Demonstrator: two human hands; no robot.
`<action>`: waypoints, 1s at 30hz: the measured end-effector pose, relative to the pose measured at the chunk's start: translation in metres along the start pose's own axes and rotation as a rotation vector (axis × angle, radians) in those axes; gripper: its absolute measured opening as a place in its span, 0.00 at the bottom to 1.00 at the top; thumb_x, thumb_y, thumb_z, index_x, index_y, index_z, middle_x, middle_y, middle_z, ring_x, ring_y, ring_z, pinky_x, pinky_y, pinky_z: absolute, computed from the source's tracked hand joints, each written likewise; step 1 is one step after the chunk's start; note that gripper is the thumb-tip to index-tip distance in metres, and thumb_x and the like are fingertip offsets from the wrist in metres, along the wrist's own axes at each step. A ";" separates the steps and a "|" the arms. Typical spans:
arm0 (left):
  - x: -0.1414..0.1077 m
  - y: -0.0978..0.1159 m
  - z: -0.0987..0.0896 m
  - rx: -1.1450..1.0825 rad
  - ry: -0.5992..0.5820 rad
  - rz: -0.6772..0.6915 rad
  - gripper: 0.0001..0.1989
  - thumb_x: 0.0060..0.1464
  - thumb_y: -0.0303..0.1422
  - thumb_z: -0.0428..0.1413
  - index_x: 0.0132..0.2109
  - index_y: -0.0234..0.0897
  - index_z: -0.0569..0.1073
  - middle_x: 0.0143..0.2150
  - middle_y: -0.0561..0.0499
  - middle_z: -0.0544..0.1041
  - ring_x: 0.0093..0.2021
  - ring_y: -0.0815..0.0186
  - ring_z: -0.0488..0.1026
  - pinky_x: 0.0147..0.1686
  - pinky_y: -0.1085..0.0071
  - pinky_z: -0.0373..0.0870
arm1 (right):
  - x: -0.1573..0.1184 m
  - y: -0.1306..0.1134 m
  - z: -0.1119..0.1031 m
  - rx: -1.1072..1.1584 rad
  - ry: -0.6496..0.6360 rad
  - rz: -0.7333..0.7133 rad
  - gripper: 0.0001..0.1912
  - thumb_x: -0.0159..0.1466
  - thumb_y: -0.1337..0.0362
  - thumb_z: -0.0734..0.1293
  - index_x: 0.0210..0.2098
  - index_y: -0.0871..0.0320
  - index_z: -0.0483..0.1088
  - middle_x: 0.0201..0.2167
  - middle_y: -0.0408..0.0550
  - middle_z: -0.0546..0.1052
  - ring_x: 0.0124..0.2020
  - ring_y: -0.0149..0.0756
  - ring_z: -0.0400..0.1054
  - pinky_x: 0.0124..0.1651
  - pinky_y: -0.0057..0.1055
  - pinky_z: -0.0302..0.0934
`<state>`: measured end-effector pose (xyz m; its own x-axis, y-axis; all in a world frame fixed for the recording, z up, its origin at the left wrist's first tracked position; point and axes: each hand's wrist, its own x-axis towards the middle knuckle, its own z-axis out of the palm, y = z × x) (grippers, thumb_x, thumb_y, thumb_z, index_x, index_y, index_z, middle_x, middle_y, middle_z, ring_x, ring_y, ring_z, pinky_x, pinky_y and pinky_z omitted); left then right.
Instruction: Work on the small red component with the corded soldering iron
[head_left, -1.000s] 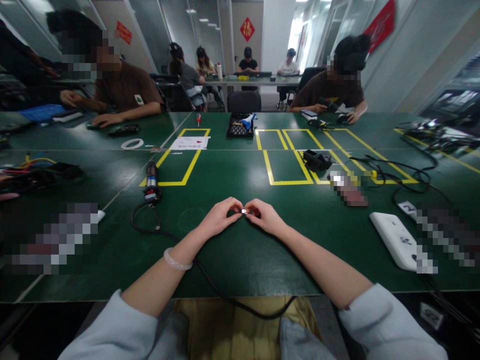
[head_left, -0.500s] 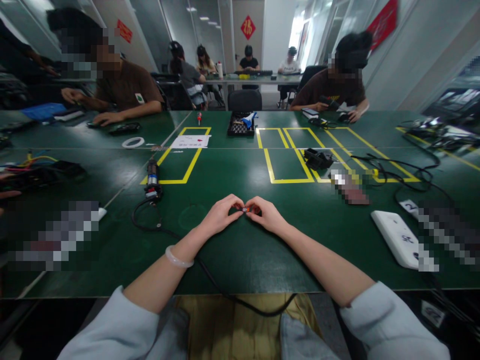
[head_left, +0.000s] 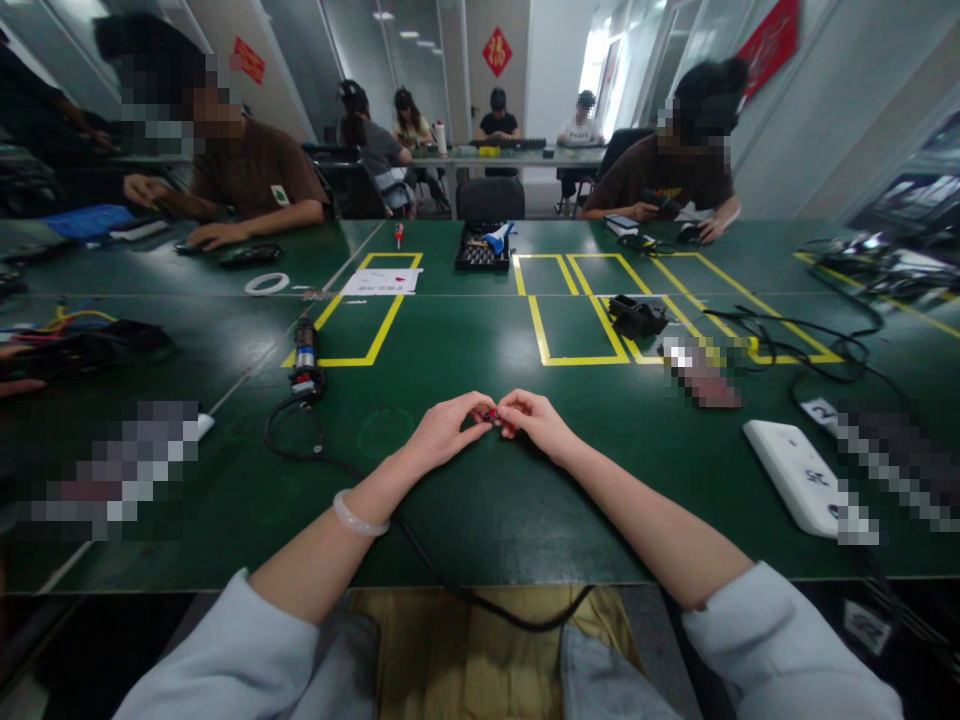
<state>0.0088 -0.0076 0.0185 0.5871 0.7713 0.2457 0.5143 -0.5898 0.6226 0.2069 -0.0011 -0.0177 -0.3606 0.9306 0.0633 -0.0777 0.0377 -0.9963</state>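
the green tabletop [head_left: 517,530] ends at a straight near edge, both forearms crossing it. a black rubbery cable [head_left: 450,585] droops over that edge and runs under the left forearm. green surface spans the room between forearms, and from the hands forward to the yellow tape outlines [head_left: 577,361].

the left hand [head_left: 450,425] has thumb and fingertips closed on a small red-and-dark piece [head_left: 492,414]; the right hand [head_left: 536,422] pinches it from the other side, the fingertips of both nearly touching. the piece sits between them, well in from the near edge. it shows a red spot against dark parts; its shape is mostly covered. its long axis and pointing direction are too small to tell.

right of the hands lies a white oblong power strip [head_left: 791,475], slanted. farther forward, left, stands off a dark cylindrical tool with a blue band [head_left: 305,355]; right, a black blocky holder [head_left: 636,316]. beyond is a black rectangular tray [head_left: 472,262].
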 end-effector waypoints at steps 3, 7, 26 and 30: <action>-0.001 -0.002 0.001 0.017 0.014 -0.012 0.11 0.62 0.38 0.51 0.48 0.40 0.71 0.42 0.51 0.77 0.43 0.65 0.74 0.45 0.69 0.68 | 0.000 0.001 0.000 0.034 -0.023 0.024 0.19 0.58 0.49 0.69 0.32 0.60 0.67 0.25 0.44 0.76 0.22 0.27 0.68 0.27 0.25 0.63; -0.001 -0.004 0.001 -0.001 0.020 -0.035 0.13 0.63 0.40 0.50 0.48 0.39 0.71 0.43 0.50 0.78 0.44 0.64 0.75 0.46 0.69 0.68 | 0.001 0.002 0.000 -0.004 -0.039 -0.005 0.19 0.61 0.48 0.66 0.34 0.59 0.67 0.24 0.43 0.74 0.23 0.28 0.68 0.27 0.25 0.62; -0.008 -0.065 -0.072 0.607 0.412 -0.407 0.21 0.61 0.42 0.47 0.54 0.35 0.70 0.59 0.39 0.68 0.59 0.50 0.63 0.59 0.53 0.57 | -0.005 -0.005 -0.001 -0.390 0.000 -0.147 0.10 0.59 0.61 0.67 0.38 0.59 0.66 0.26 0.39 0.68 0.25 0.27 0.60 0.30 0.25 0.56; -0.042 -0.113 -0.117 0.765 0.560 -0.823 0.32 0.57 0.47 0.51 0.61 0.29 0.62 0.64 0.31 0.60 0.62 0.40 0.58 0.58 0.43 0.54 | -0.006 -0.006 0.001 -0.400 -0.024 -0.135 0.09 0.59 0.62 0.67 0.38 0.58 0.66 0.27 0.39 0.69 0.25 0.27 0.60 0.30 0.25 0.56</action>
<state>-0.1476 0.0547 0.0247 -0.3294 0.8610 0.3876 0.9419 0.2714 0.1976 0.2087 -0.0068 -0.0123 -0.3936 0.8991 0.1918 0.2394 0.3016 -0.9229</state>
